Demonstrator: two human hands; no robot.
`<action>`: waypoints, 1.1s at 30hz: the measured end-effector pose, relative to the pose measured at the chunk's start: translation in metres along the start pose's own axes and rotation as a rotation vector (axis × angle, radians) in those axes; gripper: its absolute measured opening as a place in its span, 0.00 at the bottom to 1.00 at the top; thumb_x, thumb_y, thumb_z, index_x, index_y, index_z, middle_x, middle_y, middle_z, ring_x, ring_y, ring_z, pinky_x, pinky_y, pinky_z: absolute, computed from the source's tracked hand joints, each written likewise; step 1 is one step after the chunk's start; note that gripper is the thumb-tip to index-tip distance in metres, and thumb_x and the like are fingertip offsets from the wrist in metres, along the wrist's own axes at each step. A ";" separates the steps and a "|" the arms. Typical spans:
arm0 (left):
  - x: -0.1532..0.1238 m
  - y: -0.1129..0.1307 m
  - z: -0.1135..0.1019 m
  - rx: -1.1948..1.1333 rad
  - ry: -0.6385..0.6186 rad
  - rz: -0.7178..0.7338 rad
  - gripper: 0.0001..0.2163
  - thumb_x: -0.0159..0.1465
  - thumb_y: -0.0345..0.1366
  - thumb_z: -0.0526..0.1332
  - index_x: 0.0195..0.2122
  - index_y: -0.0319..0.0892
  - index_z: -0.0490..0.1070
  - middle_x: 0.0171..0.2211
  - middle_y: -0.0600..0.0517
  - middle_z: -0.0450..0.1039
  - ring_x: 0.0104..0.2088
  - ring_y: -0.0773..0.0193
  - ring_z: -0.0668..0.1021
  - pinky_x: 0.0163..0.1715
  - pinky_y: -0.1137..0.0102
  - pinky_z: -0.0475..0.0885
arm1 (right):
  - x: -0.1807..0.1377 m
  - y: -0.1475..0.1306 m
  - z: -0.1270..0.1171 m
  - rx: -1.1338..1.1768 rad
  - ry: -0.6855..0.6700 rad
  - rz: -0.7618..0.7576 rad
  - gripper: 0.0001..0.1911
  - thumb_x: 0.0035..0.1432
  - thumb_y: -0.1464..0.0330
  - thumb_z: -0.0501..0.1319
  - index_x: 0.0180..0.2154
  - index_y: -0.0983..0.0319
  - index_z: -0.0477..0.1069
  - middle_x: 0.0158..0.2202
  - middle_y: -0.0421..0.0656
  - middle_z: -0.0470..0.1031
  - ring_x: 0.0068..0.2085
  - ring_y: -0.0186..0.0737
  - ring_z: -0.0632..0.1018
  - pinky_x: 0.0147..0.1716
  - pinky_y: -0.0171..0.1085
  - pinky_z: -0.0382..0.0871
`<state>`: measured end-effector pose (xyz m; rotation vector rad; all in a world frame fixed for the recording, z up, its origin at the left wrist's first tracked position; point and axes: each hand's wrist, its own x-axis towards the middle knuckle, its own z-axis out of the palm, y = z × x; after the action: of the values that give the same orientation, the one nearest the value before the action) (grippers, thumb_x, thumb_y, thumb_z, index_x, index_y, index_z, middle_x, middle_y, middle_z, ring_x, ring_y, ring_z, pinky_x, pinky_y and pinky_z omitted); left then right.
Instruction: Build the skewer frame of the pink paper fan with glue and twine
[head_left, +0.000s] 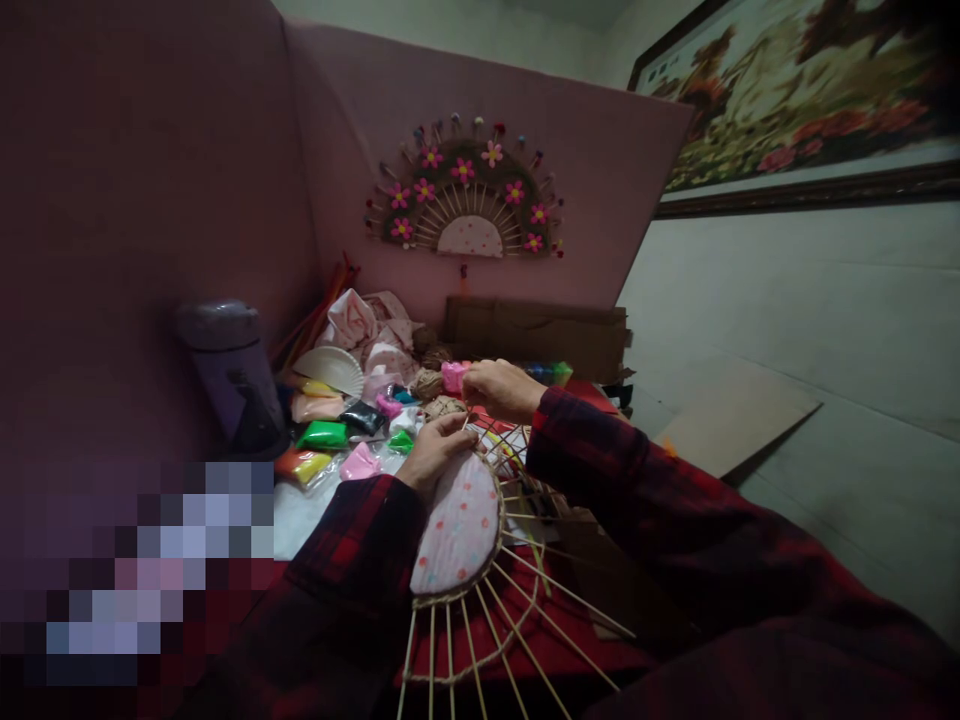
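Observation:
A half-made fan (459,530) lies before me: a white dotted half-round centre edged with twine, with thin wooden sticks (525,640) spreading out from it. My left hand (435,450) rests on the far edge of the dotted centre, fingers pinched on a stick or the twine there. My right hand (499,388) hovers just beyond it, fingers closed on a thin strand or stick near a ball of brown twine (427,383). Both sleeves are dark red plaid.
Several coloured clay packets (324,435) lie on the left, with a white paper plate (330,368), crumpled pink cloth (367,325) and a grey jug (232,375). A finished flower fan (466,195) hangs on the pink board. A cardboard box (536,335) stands behind.

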<state>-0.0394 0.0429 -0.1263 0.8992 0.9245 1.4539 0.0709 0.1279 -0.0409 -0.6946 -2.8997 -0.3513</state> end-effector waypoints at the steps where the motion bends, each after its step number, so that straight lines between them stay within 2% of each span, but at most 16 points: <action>1: 0.000 0.000 0.000 0.001 0.002 0.001 0.18 0.43 0.31 0.70 0.38 0.36 0.75 0.21 0.52 0.75 0.21 0.70 0.73 0.24 0.76 0.65 | 0.000 0.000 0.000 0.001 0.004 -0.010 0.05 0.54 0.72 0.58 0.30 0.61 0.73 0.37 0.43 0.75 0.39 0.38 0.73 0.31 0.34 0.55; 11: 0.000 0.000 0.000 -0.035 -0.009 -0.007 0.19 0.42 0.31 0.71 0.38 0.37 0.75 0.23 0.53 0.75 0.21 0.70 0.73 0.23 0.76 0.65 | -0.003 -0.002 -0.002 -0.023 0.031 -0.013 0.04 0.54 0.71 0.59 0.30 0.61 0.72 0.36 0.43 0.75 0.39 0.39 0.74 0.31 0.35 0.53; 16: 0.001 -0.001 -0.001 -0.037 -0.019 -0.008 0.17 0.43 0.30 0.70 0.36 0.37 0.76 0.22 0.53 0.75 0.21 0.70 0.73 0.25 0.75 0.66 | -0.007 -0.002 -0.002 -0.015 0.023 0.001 0.06 0.57 0.69 0.57 0.30 0.61 0.72 0.34 0.43 0.76 0.38 0.39 0.74 0.32 0.35 0.53; 20: 0.001 -0.001 -0.001 -0.043 -0.032 -0.001 0.16 0.44 0.30 0.70 0.36 0.37 0.75 0.22 0.52 0.75 0.22 0.70 0.74 0.25 0.75 0.66 | -0.012 -0.004 -0.003 0.002 0.023 0.000 0.06 0.56 0.73 0.56 0.31 0.63 0.71 0.34 0.44 0.76 0.40 0.39 0.74 0.34 0.35 0.53; 33: 0.001 -0.002 -0.001 -0.026 -0.009 0.026 0.17 0.44 0.30 0.70 0.36 0.35 0.75 0.22 0.52 0.75 0.22 0.70 0.74 0.26 0.76 0.66 | -0.024 0.005 0.009 0.120 0.145 -0.054 0.08 0.58 0.71 0.56 0.30 0.62 0.72 0.35 0.43 0.75 0.39 0.37 0.72 0.35 0.35 0.51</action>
<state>-0.0398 0.0434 -0.1282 0.9010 0.8884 1.4802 0.0937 0.1237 -0.0530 -0.5494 -2.7789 -0.2209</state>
